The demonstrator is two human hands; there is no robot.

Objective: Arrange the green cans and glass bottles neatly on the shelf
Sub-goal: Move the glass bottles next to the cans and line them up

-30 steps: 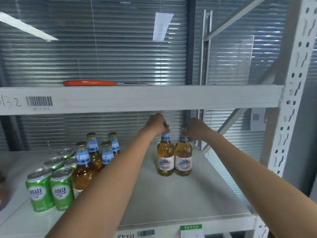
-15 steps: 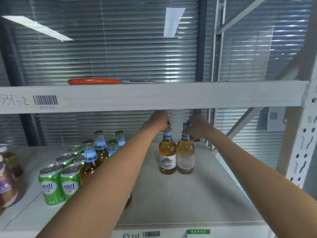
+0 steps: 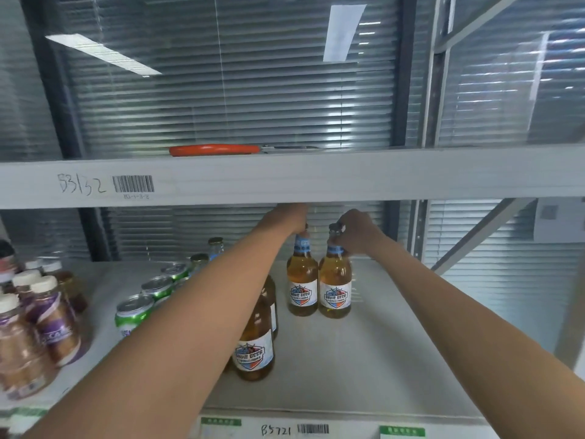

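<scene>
Two amber glass beer bottles stand upright and touching on the white shelf (image 3: 395, 359). My left hand (image 3: 289, 218) grips the top of the left bottle (image 3: 302, 282). My right hand (image 3: 356, 231) holds the neck of the right bottle (image 3: 335, 285), whose cap shows. More beer bottles (image 3: 254, 350) stand behind my left forearm, partly hidden. Green cans (image 3: 134, 313) stand in a row to the left of them.
Purple-labelled drink bottles with white caps (image 3: 47, 315) crowd the shelf's left end. The upper shelf beam (image 3: 316, 175) hangs just above my hands, with an orange-handled tool (image 3: 215, 150) lying on it. A diagonal brace (image 3: 474, 232) and upright post close the right side.
My view has shifted left and nearer, bringing the purple-labelled bottles into sight. Both hands stay on the two bottle tops, and the right bottle has turned so its label faces me.
</scene>
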